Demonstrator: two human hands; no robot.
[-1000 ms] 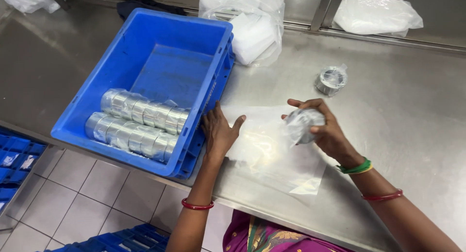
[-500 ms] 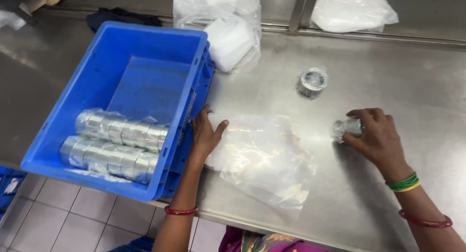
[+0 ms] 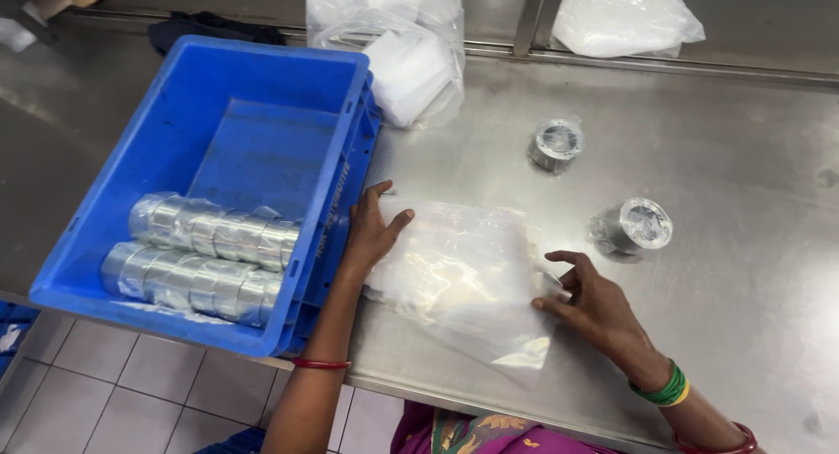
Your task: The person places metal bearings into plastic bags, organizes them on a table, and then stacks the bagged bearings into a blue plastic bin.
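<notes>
A clear plastic bag (image 3: pixel 463 275) is laid flat on the stainless steel table (image 3: pixel 743 157), between the two hands and just right of the blue crate (image 3: pixel 262 78). Its long axis is seen to run from the upper left, near the crate wall, down to the lower right, toward the table's near edge.

The left hand (image 3: pixel 371 235) is rested on the bag's left edge, palm down, fingers spread and nearly flat; nothing is gripped, the film is merely pressed to the table. The right hand (image 3: pixel 594 305) is placed at the bag's right edge, fingers loosely curled, with the fingertips on or at the film. Whether the edge is pinched there cannot be told.

Two short metal cylinders wrapped in film are noted beyond the bag. The nearer wrapped cylinder (image 3: pixel 638 227) lies up and to the right of the right hand, near it but apart, its round face turned up. The farther wrapped cylinder (image 3: pixel 557 144) lies well apart, toward the back of the table. The right hand is the nearer of the two hands to both.

Inside the crate, two rows of wrapped cylinders (image 3: pixel 205 253) are lined against the near wall. A stack of white foam pads in a plastic bag (image 3: pixel 406 65) is observed behind the crate.
</notes>
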